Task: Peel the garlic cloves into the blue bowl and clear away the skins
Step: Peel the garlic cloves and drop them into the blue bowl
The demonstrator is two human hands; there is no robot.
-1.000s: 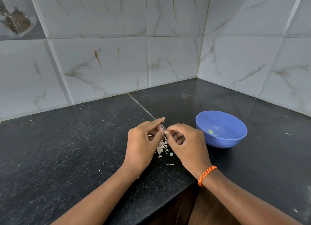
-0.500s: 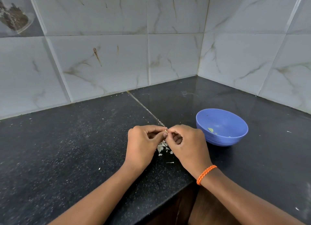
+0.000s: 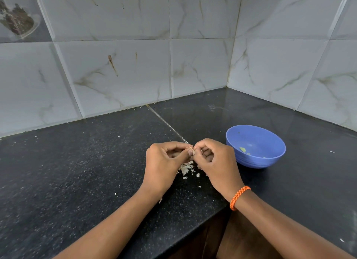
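Mid-task: the left hand [image 3: 164,162] and right hand [image 3: 216,160] pinch a garlic clove [image 3: 191,148] between fingertips over the skins [image 3: 186,168] — the blue bowl [image 3: 270,160] holds few pieces, skins uncleared.

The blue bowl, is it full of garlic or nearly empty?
Nearly empty. The blue bowl stands upright on the counter, and only a few small pale bits show on its bare inside.
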